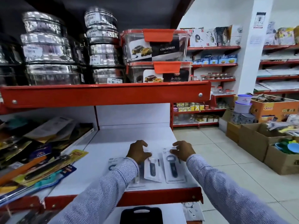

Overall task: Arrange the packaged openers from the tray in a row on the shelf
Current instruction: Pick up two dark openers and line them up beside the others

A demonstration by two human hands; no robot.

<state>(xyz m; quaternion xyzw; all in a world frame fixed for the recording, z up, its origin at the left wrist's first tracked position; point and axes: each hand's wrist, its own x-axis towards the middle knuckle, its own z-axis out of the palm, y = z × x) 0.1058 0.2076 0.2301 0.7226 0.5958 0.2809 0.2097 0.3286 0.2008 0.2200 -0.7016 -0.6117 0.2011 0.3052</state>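
Nearest, at the bottom edge: a black tray [141, 215] with a handle slot, on the level below. Above it, the red front lip of a white shelf [113, 143].

On the shelf near the lip, lying flat side by side: packaged openers. Rightmost opener pack [174, 168] with its long axis running near to far, metal head toward the far end, dark handle toward the near lip. Middle opener pack [152, 168] lying much the same way, slightly skewed, its near corner over a third pack. Leftmost opener pack [114, 164] largely hidden under a striped sleeve [110, 183]; direction not clear.

Left hand [139, 152] with fingers curled, resting on the far end of the middle pack; grasp or mere touch cannot be told. Right hand [182, 151] with fingers bent, on the far right edge of the rightmost pack; likewise unclear whether gripping.

To the left, a heap of carded kitchen tools [40, 159]. On the upper shelf, stacked steel tins [48, 50] and orange-lidded containers [155, 46]. Far right: tiled floor [218, 159], cardboard boxes [258, 139], red store shelving [213, 65].
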